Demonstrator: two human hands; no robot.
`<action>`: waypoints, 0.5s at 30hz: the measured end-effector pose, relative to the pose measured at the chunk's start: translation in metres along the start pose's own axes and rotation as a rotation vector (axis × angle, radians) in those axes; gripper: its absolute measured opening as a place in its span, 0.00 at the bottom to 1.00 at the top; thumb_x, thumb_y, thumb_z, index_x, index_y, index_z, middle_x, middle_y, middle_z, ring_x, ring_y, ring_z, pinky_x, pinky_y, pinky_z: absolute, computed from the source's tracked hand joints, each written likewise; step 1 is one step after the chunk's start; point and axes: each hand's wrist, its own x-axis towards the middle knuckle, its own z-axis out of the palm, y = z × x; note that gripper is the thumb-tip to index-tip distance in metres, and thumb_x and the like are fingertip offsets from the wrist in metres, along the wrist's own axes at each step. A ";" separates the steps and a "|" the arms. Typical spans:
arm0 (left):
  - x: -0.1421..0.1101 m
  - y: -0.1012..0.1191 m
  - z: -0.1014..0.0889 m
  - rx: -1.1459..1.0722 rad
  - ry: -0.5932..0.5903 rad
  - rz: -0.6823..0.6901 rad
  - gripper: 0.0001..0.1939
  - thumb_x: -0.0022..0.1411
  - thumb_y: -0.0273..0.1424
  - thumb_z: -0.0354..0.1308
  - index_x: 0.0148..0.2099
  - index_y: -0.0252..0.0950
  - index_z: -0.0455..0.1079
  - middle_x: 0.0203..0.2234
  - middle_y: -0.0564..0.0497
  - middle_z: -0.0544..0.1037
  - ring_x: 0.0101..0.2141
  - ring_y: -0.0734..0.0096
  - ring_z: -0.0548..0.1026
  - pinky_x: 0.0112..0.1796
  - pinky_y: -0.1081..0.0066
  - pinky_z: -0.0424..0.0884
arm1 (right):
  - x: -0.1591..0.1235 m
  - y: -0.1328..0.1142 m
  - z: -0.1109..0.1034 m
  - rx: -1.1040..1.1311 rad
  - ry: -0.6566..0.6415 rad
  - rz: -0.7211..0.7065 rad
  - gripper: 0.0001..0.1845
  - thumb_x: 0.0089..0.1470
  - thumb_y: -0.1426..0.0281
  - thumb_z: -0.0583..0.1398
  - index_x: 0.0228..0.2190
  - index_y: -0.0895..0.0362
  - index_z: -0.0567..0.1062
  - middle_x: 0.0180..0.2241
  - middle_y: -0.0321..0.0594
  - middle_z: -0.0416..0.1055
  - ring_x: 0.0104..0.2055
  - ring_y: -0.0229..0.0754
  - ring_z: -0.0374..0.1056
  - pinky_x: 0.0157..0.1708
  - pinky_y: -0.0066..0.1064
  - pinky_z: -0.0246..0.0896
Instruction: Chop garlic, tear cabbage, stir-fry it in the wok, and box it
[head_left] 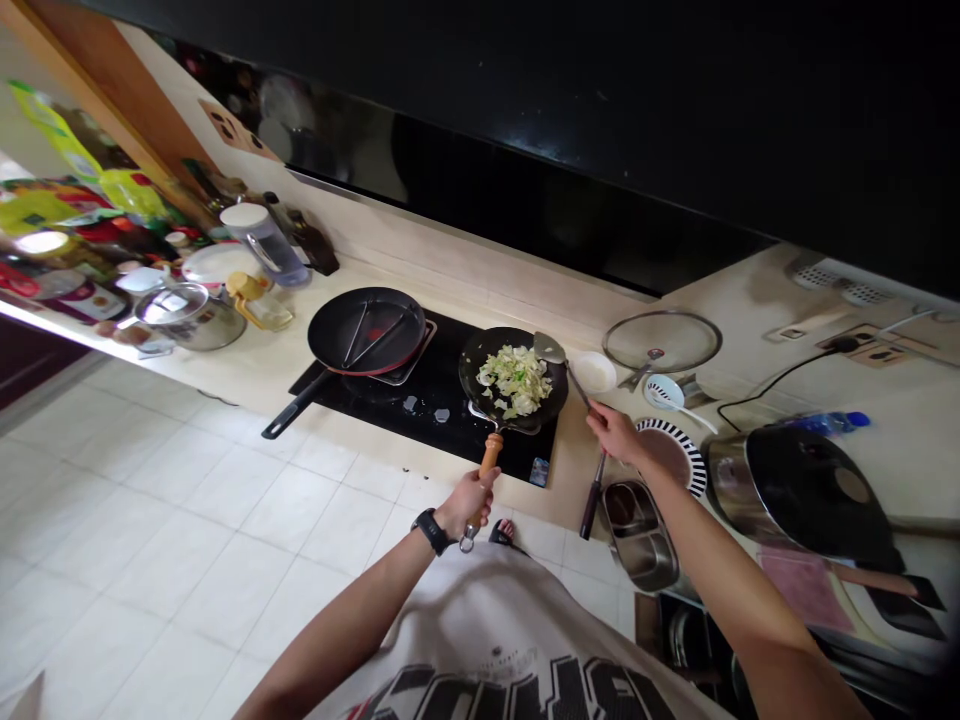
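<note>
My left hand (466, 503) is wrapped round the wooden handle (491, 452) of a dark wok (470, 372) on the black cooktop (427, 408). Chopped pale green cabbage (516, 380) lies heaped in the middle of the wok. My right hand (613, 432) grips the thin handle of a metal spatula (550, 348), whose blade is over the wok's right rim, beside the cabbage. A second utensil with a dark handle (592, 508) lies on the counter below my right hand.
A frying pan (367, 330) with chopsticks across it sits on the left burner. Right of the wok are a white bowl (594, 373), a glass lid (661, 340), a striped plate (696, 455), metal containers (651, 560) and a large pot (731, 480). A dark range hood (480, 190) hangs overhead.
</note>
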 end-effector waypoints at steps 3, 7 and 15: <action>-0.005 -0.001 0.000 0.003 -0.012 -0.017 0.28 0.57 0.57 0.63 0.36 0.40 0.57 0.18 0.63 0.63 0.13 0.82 0.59 0.14 0.78 0.55 | 0.013 -0.014 -0.003 0.049 0.045 0.092 0.27 0.68 0.68 0.50 0.66 0.59 0.62 0.23 0.32 0.68 0.16 0.31 0.60 0.18 0.22 0.55; -0.008 -0.004 -0.005 0.016 0.012 -0.035 0.30 0.50 0.56 0.69 0.31 0.40 0.56 0.16 0.63 0.60 0.12 0.82 0.58 0.13 0.78 0.55 | 0.039 -0.045 -0.004 0.224 -0.381 0.198 0.15 0.69 0.70 0.50 0.53 0.57 0.69 0.20 0.25 0.60 0.14 0.27 0.51 0.15 0.17 0.44; -0.009 0.011 -0.011 0.008 0.011 -0.105 0.31 0.44 0.51 0.75 0.31 0.40 0.58 0.16 0.63 0.60 0.13 0.83 0.57 0.13 0.80 0.53 | 0.065 -0.060 -0.017 0.468 -0.579 0.212 0.06 0.64 0.68 0.59 0.36 0.58 0.70 0.19 0.25 0.61 0.14 0.26 0.49 0.14 0.15 0.44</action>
